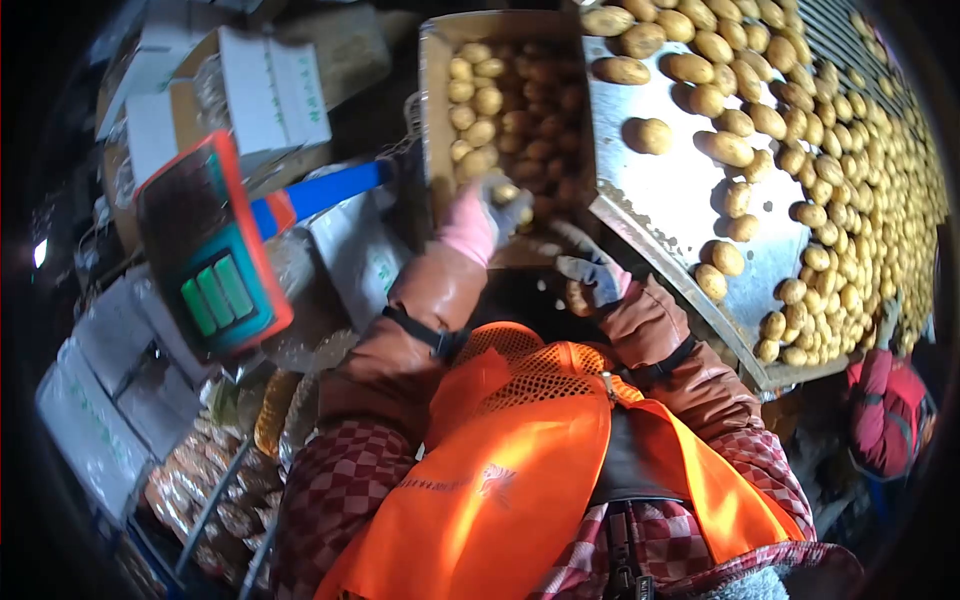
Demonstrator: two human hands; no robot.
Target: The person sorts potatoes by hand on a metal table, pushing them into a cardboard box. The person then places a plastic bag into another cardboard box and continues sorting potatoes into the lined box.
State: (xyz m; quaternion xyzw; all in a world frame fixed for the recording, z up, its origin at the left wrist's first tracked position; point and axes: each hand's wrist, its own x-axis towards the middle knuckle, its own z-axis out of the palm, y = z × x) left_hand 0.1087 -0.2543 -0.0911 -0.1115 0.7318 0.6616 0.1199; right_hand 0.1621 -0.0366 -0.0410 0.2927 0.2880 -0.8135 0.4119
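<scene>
A cardboard box (434,120) of potatoes stands in front of me, partly in shadow. Over its near end, my left hand (505,212), in a grey and pink glove, has its fingers curled round a potato (507,193). My right hand (598,272), gloved likewise, is just outside the box's near right corner, beside the metal table edge. Another potato (577,298) shows under its palm, and the fingers bend around it. Loose potatoes (730,150) lie on the metal table (650,190) to the right.
A scale display (215,250) on a blue post (335,192) rises at the left. White cartons (270,90) and bagged goods (215,480) stand around it. At the far right, a person in red (888,410) reaches to the potato heap (860,220).
</scene>
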